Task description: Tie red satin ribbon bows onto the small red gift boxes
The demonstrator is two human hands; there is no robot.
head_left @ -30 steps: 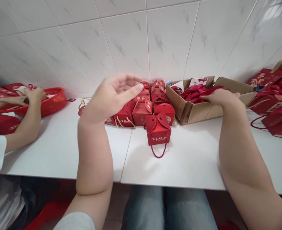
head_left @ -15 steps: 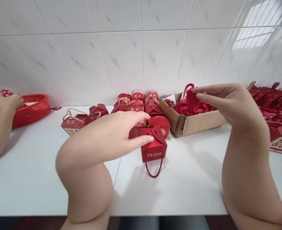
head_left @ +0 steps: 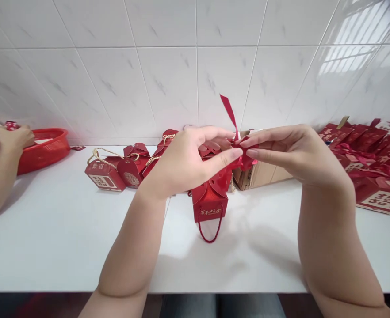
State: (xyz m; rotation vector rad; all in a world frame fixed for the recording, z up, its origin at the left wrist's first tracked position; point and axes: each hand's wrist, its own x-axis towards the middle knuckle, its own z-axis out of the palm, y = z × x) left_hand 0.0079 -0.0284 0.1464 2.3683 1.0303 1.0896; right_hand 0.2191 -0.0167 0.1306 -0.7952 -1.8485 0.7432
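Note:
A dark red ribbon (head_left: 228, 110) is pinched between my two hands above the counter, one end sticking up toward the wall. My left hand (head_left: 195, 161) closes thumb and fingers on it from the left; my right hand (head_left: 291, 152) does the same from the right. Just below stands a red gift box (head_left: 210, 205) with gold lettering, its rope handle (head_left: 210, 240) hanging in front onto the white counter. More red gift boxes are behind, partly hidden by my left hand. A cardboard box (head_left: 268, 174) stands behind my right hand, its contents mostly covered.
On the left, red boxes with twine handles (head_left: 105, 174) stand on the counter (head_left: 65, 238). Farther left, another person's hand (head_left: 14, 137) is over a red plastic basin (head_left: 51, 143). Many red gift boxes (head_left: 384, 194) crowd the right side, before a tiled wall (head_left: 168, 88).
My right hand has moved left from above the cardboard box, bringing the ribbon along. My left hand has risen to meet it and now grips the ribbon too.

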